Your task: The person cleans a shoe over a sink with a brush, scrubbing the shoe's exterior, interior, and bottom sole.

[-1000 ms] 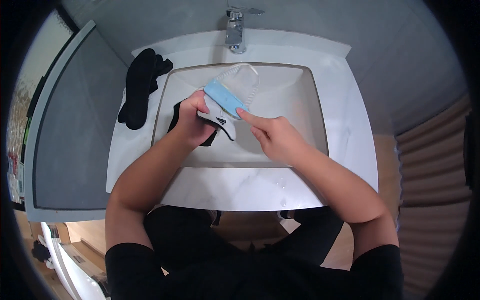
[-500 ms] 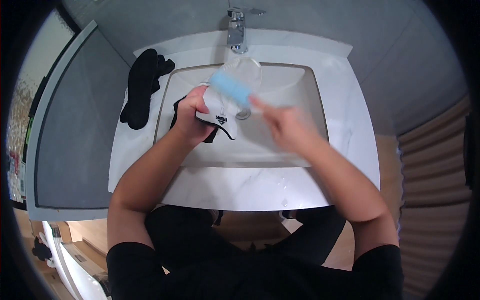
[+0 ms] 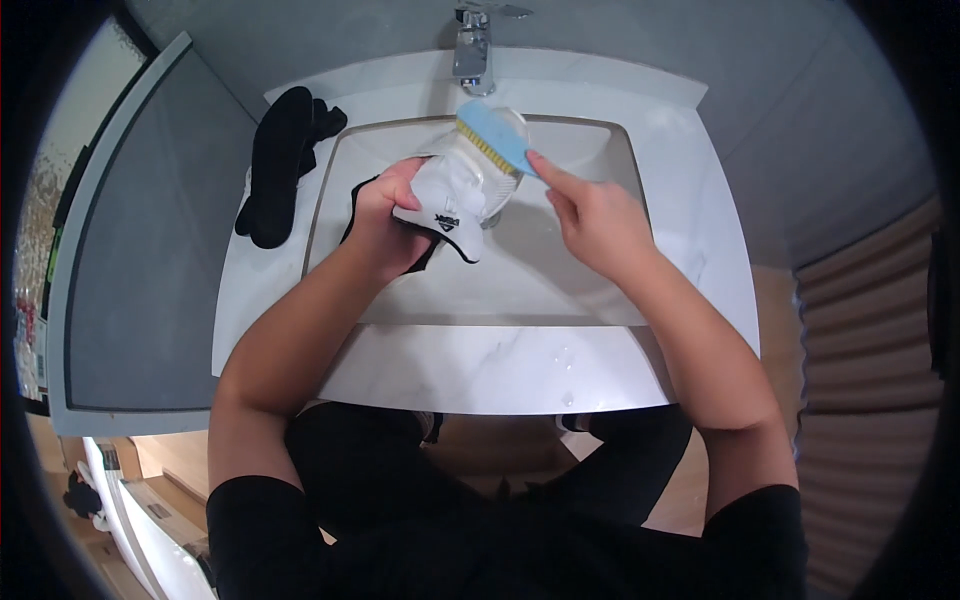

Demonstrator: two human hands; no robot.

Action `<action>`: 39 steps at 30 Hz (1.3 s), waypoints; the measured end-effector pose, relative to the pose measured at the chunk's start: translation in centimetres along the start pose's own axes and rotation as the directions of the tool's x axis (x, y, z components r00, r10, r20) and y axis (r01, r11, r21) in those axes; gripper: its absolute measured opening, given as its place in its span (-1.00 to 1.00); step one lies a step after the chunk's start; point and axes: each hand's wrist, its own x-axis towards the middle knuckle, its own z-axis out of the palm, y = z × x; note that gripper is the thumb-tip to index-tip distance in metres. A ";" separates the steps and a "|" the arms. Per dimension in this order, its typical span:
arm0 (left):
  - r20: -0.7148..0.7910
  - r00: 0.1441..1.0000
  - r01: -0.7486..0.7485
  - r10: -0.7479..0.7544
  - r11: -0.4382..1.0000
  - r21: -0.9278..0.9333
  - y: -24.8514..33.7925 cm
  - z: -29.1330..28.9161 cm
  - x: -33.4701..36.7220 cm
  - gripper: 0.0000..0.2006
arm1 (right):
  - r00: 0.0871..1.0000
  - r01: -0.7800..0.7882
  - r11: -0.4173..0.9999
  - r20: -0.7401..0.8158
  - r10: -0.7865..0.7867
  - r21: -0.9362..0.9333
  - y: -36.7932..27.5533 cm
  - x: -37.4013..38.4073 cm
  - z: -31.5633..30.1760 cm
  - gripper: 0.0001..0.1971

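Observation:
A white shoe (image 3: 448,190) with black trim is tilted over the sink (image 3: 560,285). My left hand (image 3: 383,222) is closed around its near left side, thumb on the white upper. In my right hand (image 3: 603,225) is the handle of a light blue scrubbing brush (image 3: 490,130), with the index finger stretched along it. The brush's yellow bristles face the shoe's far end and seem to touch it there. Part of the shoe is hidden behind my left hand and the brush.
Behind the sink stands a chrome faucet (image 3: 473,58). Black insole-shaped pieces (image 3: 278,165) and some dark cloth lie on the left of the white marbled counter (image 3: 500,365). A grey framed panel (image 3: 165,260) borders the left side; a pleated brown curtain (image 3: 870,400) hangs at the right.
My right hand has moved up with the brush, which was blurred by motion and lower left before. My left hand keeps its grip on the shoe. The whole view has shifted slightly.

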 end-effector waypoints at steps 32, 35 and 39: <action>-0.119 0.992 0.045 -0.051 0.997 -0.057 0.6 0.4 -0.7 -0.18 | 0.998 0.029 0.994 0.059 -0.036 0.109 0.2 -1.2 1.9 -0.49; -0.093 0.994 0.046 -0.051 0.997 -0.064 0.4 -0.2 -0.3 -0.17 | 0.951 0.242 0.882 0.083 -0.299 0.404 0.4 -1.8 2.5 -0.49; -0.067 0.997 0.048 -0.048 0.999 0.000 -0.1 0.0 -0.3 -0.15 | 0.978 -0.022 0.996 0.207 0.003 0.092 0.0 -1.1 1.1 -0.46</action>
